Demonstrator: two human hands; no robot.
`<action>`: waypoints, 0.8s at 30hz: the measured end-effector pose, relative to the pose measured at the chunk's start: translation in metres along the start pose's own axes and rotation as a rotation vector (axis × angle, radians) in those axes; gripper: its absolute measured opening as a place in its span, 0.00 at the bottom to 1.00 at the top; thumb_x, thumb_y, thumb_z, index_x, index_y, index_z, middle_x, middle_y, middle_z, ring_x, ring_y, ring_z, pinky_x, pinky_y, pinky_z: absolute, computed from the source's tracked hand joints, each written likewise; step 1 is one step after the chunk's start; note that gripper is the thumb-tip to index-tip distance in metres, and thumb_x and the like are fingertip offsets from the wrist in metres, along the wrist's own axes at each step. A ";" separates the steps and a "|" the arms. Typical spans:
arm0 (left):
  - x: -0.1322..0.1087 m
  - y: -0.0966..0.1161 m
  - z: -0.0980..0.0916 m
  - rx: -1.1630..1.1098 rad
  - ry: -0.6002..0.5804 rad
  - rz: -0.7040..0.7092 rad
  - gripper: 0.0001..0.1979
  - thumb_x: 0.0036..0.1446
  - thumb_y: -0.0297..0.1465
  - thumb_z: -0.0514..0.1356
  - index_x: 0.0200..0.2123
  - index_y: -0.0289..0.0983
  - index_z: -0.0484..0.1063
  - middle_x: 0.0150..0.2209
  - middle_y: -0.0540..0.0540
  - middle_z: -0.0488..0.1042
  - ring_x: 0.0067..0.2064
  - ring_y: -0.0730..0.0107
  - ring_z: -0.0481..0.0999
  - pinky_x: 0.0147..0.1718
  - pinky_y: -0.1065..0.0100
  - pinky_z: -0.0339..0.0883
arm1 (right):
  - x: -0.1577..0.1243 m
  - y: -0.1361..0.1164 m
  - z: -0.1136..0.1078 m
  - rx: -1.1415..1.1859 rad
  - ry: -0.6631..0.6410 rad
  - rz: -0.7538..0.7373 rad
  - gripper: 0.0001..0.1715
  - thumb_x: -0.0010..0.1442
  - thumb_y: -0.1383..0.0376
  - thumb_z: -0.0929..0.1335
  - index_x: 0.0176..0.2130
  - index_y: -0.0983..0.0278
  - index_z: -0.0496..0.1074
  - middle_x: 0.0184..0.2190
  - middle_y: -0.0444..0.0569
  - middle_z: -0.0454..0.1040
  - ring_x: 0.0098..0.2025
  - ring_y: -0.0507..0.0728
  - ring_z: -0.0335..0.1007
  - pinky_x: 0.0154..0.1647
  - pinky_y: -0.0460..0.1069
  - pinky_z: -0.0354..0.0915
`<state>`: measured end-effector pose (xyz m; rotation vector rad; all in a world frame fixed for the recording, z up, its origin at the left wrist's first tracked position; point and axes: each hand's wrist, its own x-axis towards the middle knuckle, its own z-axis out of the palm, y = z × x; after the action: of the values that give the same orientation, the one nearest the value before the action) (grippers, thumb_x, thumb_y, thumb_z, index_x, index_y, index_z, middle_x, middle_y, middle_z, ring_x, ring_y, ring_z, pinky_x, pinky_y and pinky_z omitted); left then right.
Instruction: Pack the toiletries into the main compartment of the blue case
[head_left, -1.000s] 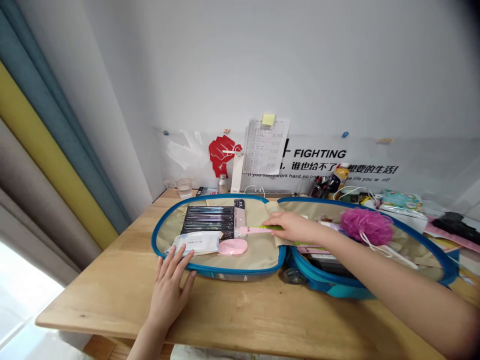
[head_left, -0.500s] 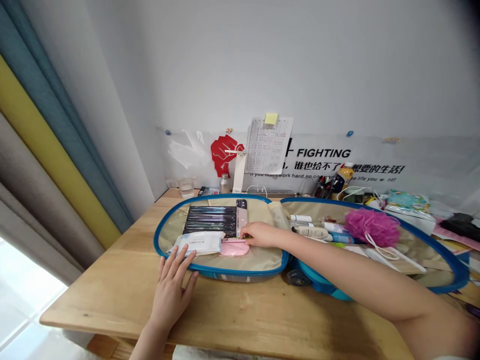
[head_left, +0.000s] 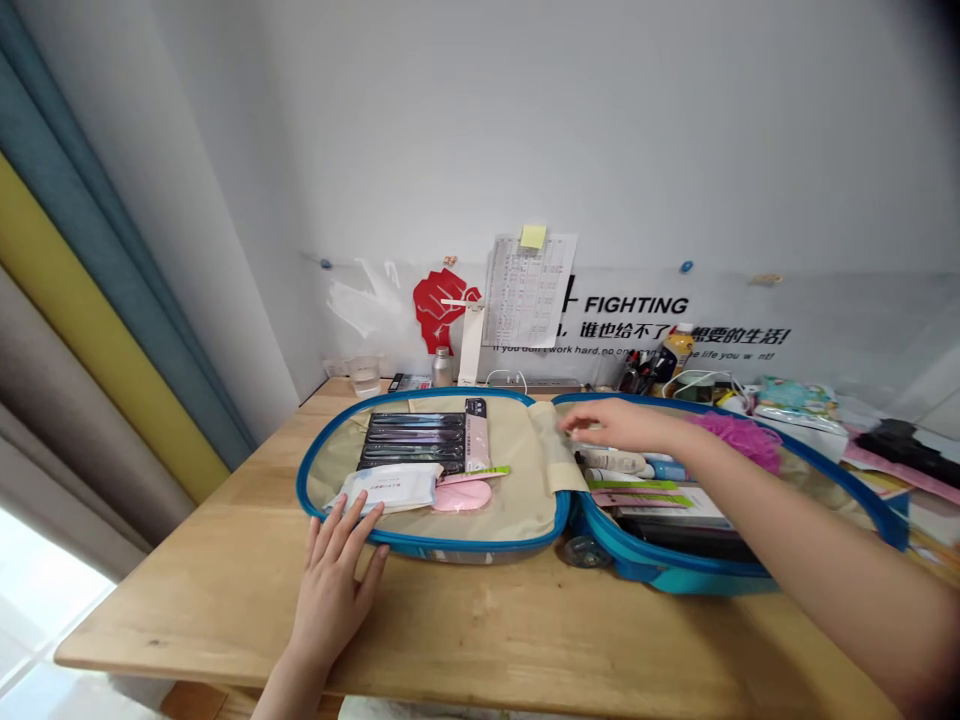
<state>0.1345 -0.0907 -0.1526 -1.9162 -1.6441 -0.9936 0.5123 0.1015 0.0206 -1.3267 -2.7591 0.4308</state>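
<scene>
An open suitcase with blue edging [head_left: 431,543] lies on the wooden table. My left hand [head_left: 337,575] has its fingers spread over the near rim, at the white soft pack [head_left: 397,487]. Beside that pack are a flat pink item [head_left: 463,496] and a thin pink-and-green strip [head_left: 476,474]. Behind them rests a black-and-pink package with several slim tools [head_left: 416,432]. My right hand [head_left: 611,424] hovers over the right half with fingers stretched and nothing visible in them. Below it are a pale tube [head_left: 615,460], more pink-and-green strips [head_left: 641,496] and a magenta bath puff [head_left: 739,440], partly behind my forearm.
Behind the suitcase stand a clear cup [head_left: 365,375], a small silver bottle [head_left: 442,367], a white lamp [head_left: 471,345] and a yellow-labelled bottle [head_left: 675,352]. Clutter fills the right end. A wall backs the table; curtains [head_left: 112,300] hang at left.
My right hand has let go of the thin strip by the pink item and moved right, over the other half of the suitcase. My left hand stays at the rim.
</scene>
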 end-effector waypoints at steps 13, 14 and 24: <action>-0.001 -0.002 0.001 0.002 -0.009 0.000 0.24 0.64 0.32 0.54 0.62 0.45 0.61 0.63 0.41 0.66 0.68 0.54 0.55 0.66 0.47 0.44 | -0.067 0.068 0.043 -0.115 -0.091 0.205 0.19 0.51 0.59 0.63 0.40 0.60 0.76 0.45 0.53 0.79 0.46 0.63 0.75 0.48 0.55 0.68; -0.001 -0.002 0.000 0.002 -0.009 -0.004 0.24 0.64 0.32 0.54 0.62 0.45 0.61 0.62 0.41 0.66 0.68 0.54 0.56 0.66 0.47 0.44 | -0.067 0.069 0.045 -0.127 -0.089 0.208 0.18 0.51 0.60 0.63 0.40 0.60 0.76 0.45 0.53 0.79 0.46 0.63 0.75 0.48 0.55 0.68; 0.000 0.000 -0.001 -0.014 -0.002 -0.016 0.23 0.64 0.33 0.54 0.62 0.46 0.61 0.62 0.42 0.67 0.68 0.54 0.56 0.66 0.47 0.44 | -0.063 0.073 0.052 -0.179 -0.080 0.219 0.15 0.50 0.62 0.63 0.36 0.59 0.75 0.38 0.50 0.79 0.39 0.60 0.75 0.40 0.51 0.67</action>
<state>0.1340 -0.0907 -0.1520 -1.9166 -1.6595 -1.0128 0.5988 0.0845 -0.0442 -1.6982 -2.7829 0.2566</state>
